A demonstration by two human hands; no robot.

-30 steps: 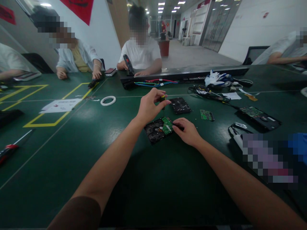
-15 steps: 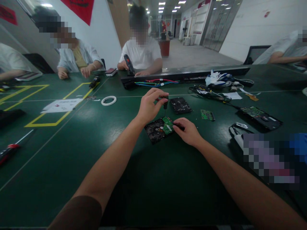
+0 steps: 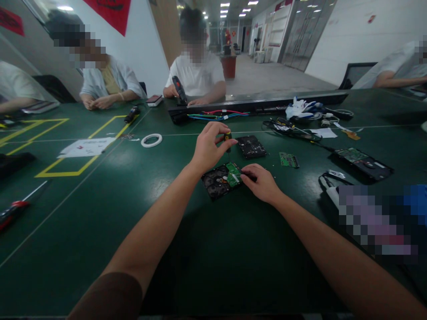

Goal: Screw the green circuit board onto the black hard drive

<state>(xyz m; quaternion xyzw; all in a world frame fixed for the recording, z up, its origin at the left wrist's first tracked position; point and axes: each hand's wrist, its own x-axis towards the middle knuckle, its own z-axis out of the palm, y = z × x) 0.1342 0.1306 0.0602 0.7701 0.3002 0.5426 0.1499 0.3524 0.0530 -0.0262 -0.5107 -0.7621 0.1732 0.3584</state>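
Two hands at work. My L hand (image 3: 208,149) has its fingertips pinched shut round the small screwdriver (image 3: 227,137), tip on the green PCB (image 3: 232,173) of the hard drive (image 3: 216,181) just below them. R hand (image 3: 263,182) lies fingers-flat on the drive's edge, gripping nothing. Best, imo: shaft upright, firm downward push, drive pinned.

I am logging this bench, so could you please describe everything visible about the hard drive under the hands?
The hard drive is a black, metal-looking block lying flat, underside up, askew on the green table. A green circuit board covers its right half; the left half is bare casting. The right hand rests on its right end; the left hand holds a screwdriver upright over the board.
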